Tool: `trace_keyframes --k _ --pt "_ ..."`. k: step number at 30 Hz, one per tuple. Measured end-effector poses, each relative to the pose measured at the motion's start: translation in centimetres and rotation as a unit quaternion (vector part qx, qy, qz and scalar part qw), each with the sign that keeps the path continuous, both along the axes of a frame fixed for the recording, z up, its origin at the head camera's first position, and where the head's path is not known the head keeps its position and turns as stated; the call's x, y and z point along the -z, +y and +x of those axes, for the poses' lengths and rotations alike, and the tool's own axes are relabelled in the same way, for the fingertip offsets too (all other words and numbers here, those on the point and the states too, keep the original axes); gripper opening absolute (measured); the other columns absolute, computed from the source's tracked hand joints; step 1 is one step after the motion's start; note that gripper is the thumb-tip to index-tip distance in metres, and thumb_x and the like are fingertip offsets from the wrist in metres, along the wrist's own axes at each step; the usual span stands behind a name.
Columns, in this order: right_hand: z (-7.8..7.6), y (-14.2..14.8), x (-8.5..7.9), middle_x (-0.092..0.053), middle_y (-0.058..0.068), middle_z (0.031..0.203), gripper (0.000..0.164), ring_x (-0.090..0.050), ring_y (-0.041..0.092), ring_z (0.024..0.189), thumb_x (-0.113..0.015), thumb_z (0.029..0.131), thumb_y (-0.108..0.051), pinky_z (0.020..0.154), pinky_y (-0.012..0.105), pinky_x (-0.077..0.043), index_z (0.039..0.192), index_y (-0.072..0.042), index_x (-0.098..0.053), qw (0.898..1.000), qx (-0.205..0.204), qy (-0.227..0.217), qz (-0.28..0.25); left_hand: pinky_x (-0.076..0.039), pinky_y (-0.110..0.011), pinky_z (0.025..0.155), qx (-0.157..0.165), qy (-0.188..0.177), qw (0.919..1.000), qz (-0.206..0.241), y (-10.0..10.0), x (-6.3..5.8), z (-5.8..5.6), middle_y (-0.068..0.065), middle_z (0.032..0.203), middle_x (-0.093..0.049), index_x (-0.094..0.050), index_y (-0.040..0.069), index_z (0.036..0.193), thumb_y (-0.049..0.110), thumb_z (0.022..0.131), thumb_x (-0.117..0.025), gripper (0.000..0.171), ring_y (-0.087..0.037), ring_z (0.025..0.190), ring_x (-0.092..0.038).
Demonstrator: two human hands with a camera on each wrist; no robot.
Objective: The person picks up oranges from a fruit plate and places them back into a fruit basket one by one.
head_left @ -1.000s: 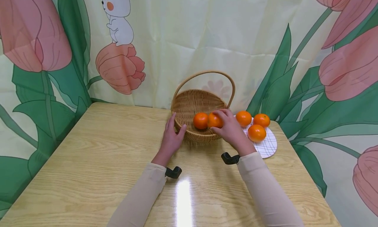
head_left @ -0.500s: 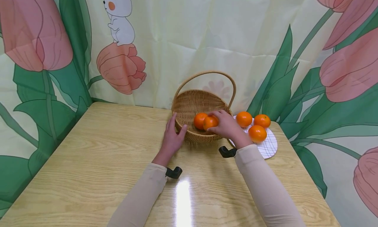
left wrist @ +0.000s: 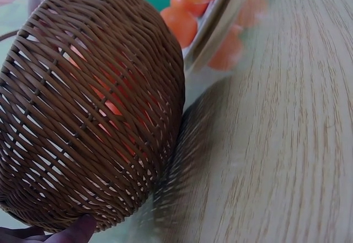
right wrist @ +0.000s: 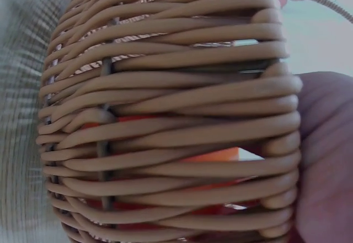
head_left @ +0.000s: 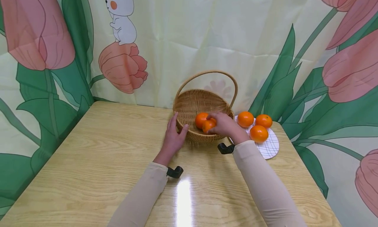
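A wicker basket (head_left: 196, 100) with an arched handle stands near the table's back edge. My right hand (head_left: 225, 125) reaches over its right rim and holds an orange (head_left: 208, 126) low inside. Another orange (head_left: 200, 119) lies in the basket just behind it. At the left side, my left hand (head_left: 173, 137) rests against the basket with fingers extended and thumb apart. In the left wrist view, the thumb (left wrist: 80, 231) touches the woven wall (left wrist: 94, 105). The right wrist view shows mostly wicker (right wrist: 193, 99), which hides the fingertips and fruit.
Right of the basket lies a white plate (head_left: 272, 145) with a grid pattern, bearing 3 oranges (head_left: 259, 134). The wooden table (head_left: 112, 154) extends to the left and front. A curtain (head_left: 183, 30) printed with tulips hangs close behind.
My right hand has moved left and lower into the basket with the orange, which now sits in front of the other one. My left hand has stayed at the basket's side.
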State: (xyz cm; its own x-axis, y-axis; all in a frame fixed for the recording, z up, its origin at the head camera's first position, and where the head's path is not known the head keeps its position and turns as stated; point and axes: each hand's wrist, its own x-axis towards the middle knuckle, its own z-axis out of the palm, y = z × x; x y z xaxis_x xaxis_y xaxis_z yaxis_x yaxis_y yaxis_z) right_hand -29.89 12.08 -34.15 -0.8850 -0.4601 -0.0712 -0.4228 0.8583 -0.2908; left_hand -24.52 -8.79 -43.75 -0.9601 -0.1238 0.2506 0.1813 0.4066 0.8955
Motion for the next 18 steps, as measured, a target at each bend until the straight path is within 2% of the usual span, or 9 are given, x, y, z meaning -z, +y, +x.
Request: trace_keyframes --k 7,12,18 --pt "-0.4 -0.11 -0.09 -0.065 0.014 0.119 0.047 -0.057 0.027 0.097 -0.077 0.081 -0.024 0.086 0.04 -0.048 0.123 -0.009 -0.063 1.0 -0.005 -0.025 0.013 -0.028 -0.06 0.112 -0.003 -0.006 1.0 -0.001 0.04 -0.18 0.11 -0.007 0.161 -0.019 -0.014 0.037 0.155 0.046 0.097 -0.051 0.07 -0.037 0.145 -0.027" --pt "-0.31 -0.15 -0.37 -0.067 0.013 0.108 0.044 -0.056 0.026 0.089 -0.075 0.081 -0.021 0.082 0.039 -0.047 0.122 -0.009 -0.063 0.999 -0.001 -0.031 0.012 -0.028 -0.06 0.112 -0.001 0.001 1.0 0.003 0.04 -0.13 0.09 -0.01 0.161 -0.02 -0.015 0.035 0.155 0.041 0.098 -0.053 0.069 -0.038 0.144 -0.027" --pt "0.01 -0.14 -0.64 -0.066 0.015 0.12 0.042 -0.06 0.03 0.1 -0.074 0.085 -0.02 0.091 0.045 -0.049 0.123 -0.006 -0.063 1.0 -0.001 -0.03 0.008 -0.028 -0.06 0.112 0.0 0.001 1.0 -0.002 -0.07 -0.04 0.06 -0.01 0.161 -0.02 -0.015 0.036 0.155 0.048 0.097 -0.05 0.069 -0.037 0.145 -0.027"
